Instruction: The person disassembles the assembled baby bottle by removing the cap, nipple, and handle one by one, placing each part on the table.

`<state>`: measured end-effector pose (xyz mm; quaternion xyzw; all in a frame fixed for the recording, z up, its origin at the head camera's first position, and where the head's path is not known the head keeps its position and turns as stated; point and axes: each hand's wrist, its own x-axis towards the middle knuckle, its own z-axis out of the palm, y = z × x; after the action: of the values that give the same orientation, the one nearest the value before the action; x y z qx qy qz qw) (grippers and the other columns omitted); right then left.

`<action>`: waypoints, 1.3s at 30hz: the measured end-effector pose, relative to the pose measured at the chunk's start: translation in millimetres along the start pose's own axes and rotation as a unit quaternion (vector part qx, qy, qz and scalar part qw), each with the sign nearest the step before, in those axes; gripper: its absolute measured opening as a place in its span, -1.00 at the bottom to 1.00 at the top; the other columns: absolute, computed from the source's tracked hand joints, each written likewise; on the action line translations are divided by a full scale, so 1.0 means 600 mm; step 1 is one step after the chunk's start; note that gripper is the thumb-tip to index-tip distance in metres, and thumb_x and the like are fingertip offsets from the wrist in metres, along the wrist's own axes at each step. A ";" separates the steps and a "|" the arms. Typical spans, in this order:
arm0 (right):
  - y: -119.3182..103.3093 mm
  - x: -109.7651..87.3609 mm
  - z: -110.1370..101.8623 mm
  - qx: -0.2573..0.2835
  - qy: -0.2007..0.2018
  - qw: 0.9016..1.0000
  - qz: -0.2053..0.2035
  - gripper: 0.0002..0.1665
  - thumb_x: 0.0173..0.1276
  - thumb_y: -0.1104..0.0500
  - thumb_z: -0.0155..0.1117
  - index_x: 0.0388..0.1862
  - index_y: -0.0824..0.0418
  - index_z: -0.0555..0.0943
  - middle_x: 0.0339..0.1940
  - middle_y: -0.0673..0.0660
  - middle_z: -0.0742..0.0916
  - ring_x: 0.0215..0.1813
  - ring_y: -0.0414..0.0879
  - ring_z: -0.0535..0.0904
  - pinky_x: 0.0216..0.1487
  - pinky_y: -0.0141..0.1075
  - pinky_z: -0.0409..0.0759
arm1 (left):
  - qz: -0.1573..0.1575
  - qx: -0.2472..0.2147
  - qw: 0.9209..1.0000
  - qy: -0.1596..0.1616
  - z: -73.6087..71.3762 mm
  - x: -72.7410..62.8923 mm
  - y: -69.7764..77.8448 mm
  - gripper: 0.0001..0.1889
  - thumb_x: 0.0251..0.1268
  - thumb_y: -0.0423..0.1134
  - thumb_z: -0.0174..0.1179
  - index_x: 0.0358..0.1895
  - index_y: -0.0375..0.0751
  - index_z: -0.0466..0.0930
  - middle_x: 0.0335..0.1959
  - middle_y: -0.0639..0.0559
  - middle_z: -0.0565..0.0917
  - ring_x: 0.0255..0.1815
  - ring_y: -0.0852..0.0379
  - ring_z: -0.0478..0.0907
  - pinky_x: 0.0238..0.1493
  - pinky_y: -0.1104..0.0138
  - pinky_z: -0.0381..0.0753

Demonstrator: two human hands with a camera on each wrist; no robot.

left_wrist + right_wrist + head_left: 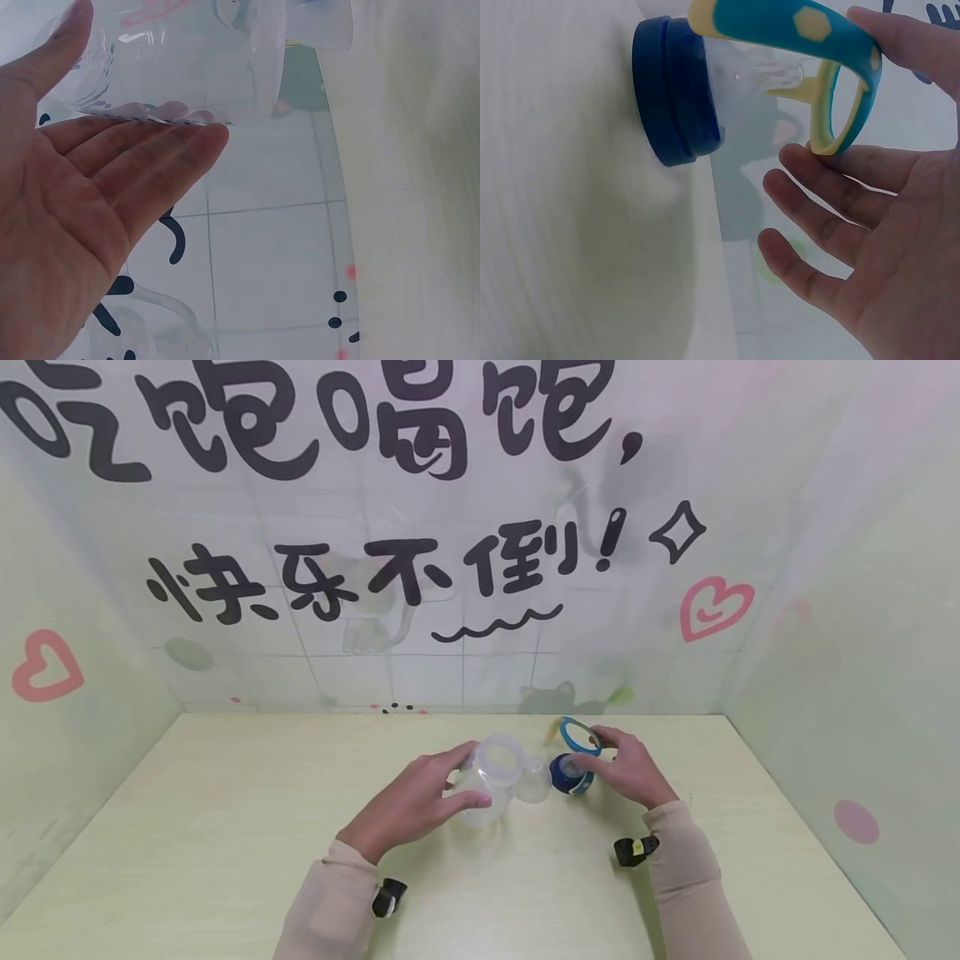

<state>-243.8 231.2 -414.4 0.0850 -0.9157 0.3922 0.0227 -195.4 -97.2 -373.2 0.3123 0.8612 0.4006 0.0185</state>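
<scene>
My left hand [420, 797] holds a clear, wide-mouthed baby bottle [480, 797] between thumb and fingers, its open rim tilted upward. In the left wrist view the fingers lie along the side of the bottle [187, 67]. My right hand [633, 768] pinches a teal and yellow bottle handle [780, 26] between thumb and forefinger, the other fingers spread. Beneath the handle, a dark blue collar [671, 94] with a clear teat [757, 71] stands on the table. A clear domed cap [533, 785] sits between bottle and collar.
The pale wooden table [195, 827] meets a back wall [420, 681] printed with dark lettering just behind the items. Side walls [847, 693] stand at left and right. Small black cameras [633, 851] are strapped to both wrists.
</scene>
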 end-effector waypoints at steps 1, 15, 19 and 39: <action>0.002 0.000 -0.001 0.000 -0.002 1.000 0.005 -0.16 0.32 -0.12 0.36 0.38 0.39 0.40 0.18 0.38 0.62 0.24 0.27 0.49 0.15 0.14 0.51 | -0.001 -0.001 1.000 -0.001 0.000 0.000 0.000 -0.32 0.31 0.02 0.32 0.40 -0.22 0.37 -0.03 0.13 0.68 -0.07 0.18 0.65 -0.07 0.29 0.68; 0.021 0.001 -0.005 0.001 -0.027 0.999 0.036 -0.11 0.34 -0.12 0.35 0.41 0.44 0.34 0.21 0.40 0.59 0.27 0.30 0.47 0.24 0.21 0.44 | -0.004 -0.006 1.000 -0.005 0.000 0.001 0.001 -0.31 0.31 0.04 0.31 0.41 -0.21 0.35 -0.03 0.15 0.68 -0.04 0.21 0.66 -0.05 0.30 0.67; 0.028 0.001 -0.003 0.004 -0.032 0.999 0.036 -0.11 0.34 -0.12 0.35 0.41 0.44 0.34 0.21 0.40 0.60 0.27 0.29 0.47 0.25 0.22 0.43 | -0.005 -0.005 1.000 -0.004 0.000 0.001 0.001 -0.31 0.31 0.03 0.32 0.41 -0.22 0.35 -0.03 0.14 0.68 -0.06 0.22 0.66 -0.06 0.29 0.67; 0.051 -0.001 -0.014 0.047 -0.075 0.995 0.042 -0.30 0.27 0.04 0.38 0.23 0.50 0.49 0.00 0.28 0.68 0.07 0.12 0.58 0.14 -0.03 0.53 | -0.010 -0.001 1.000 -0.004 0.000 0.000 0.001 -0.28 0.31 0.06 0.31 0.42 -0.24 0.35 -0.02 0.12 0.67 -0.10 0.22 0.64 -0.07 0.29 0.66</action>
<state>-248.6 258.0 -430.7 0.0765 -0.8980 0.4282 -0.0666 -195.5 -97.0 -372.6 0.3056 0.8637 0.3999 0.0259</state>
